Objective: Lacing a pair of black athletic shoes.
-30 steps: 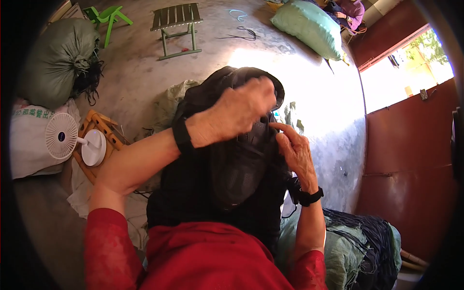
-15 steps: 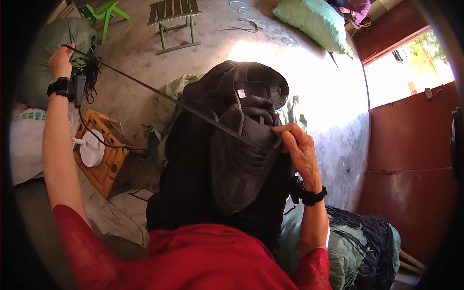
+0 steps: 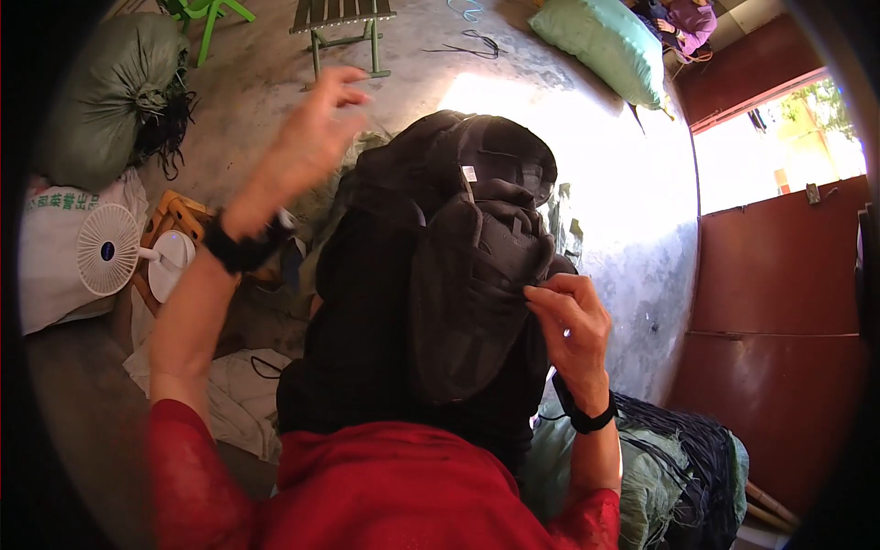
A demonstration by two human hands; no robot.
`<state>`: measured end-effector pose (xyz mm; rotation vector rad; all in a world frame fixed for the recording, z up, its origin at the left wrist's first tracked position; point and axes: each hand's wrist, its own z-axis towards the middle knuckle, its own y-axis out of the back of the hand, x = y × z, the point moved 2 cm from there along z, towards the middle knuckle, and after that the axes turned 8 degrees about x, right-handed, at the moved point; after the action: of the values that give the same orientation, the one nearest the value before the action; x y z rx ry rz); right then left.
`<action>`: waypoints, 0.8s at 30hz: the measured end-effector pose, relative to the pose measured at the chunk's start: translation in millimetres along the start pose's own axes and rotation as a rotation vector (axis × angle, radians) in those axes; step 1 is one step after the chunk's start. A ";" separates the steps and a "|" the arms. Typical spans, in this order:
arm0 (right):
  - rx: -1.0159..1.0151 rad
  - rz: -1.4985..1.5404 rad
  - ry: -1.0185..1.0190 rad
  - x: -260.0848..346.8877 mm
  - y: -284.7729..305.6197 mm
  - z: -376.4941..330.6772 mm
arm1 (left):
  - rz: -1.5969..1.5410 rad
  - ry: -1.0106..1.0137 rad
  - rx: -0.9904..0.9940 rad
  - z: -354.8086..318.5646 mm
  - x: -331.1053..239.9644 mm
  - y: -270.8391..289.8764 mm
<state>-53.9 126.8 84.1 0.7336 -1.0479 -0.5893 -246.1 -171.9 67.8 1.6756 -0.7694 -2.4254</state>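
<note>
A black shoe [image 3: 467, 312] lies across my lap, its toe toward me and its opening away from me, with a small white tag inside. At the shoe's right edge, my right hand [image 3: 576, 325] pinches thumb and forefinger together. Whatever is between those fingertips is too small or dark to make out. My left hand [image 3: 312, 137] is in the air beyond the shoe to the left, slightly smeared by motion. Its fingers are apart and no lace shows in them.
A tied green sack [image 3: 110, 92] with dark laces and a white fan [image 3: 110, 249] are at left. A folding stool [image 3: 344, 18] and a pale green sack [image 3: 600, 46] lie ahead. Dark laces [image 3: 687, 440] cover a bundle at lower right. Another person [image 3: 687, 27] sits far right.
My left hand has swung right from the green sack, and the black lace it held stretched is no longer visible. My right hand has slid slightly down along the shoe's edge.
</note>
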 end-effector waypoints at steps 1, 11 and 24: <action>0.015 -0.037 -0.005 1.5 -0.2 2.3 | 0.005 -0.032 0.103 -9.5 -18.3 -21.3; 0.312 -0.291 0.147 15.5 14.1 23.7 | -0.042 -0.150 0.347 -48.5 -64.9 -86.2; 0.610 -0.343 0.147 27.9 14.9 44.7 | -0.056 -0.244 0.373 -40.5 -76.2 -90.2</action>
<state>-82.7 104.2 124.9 1.4912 -0.9737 -0.4950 -161.7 -80.9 80.7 1.5373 -1.2947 -2.6892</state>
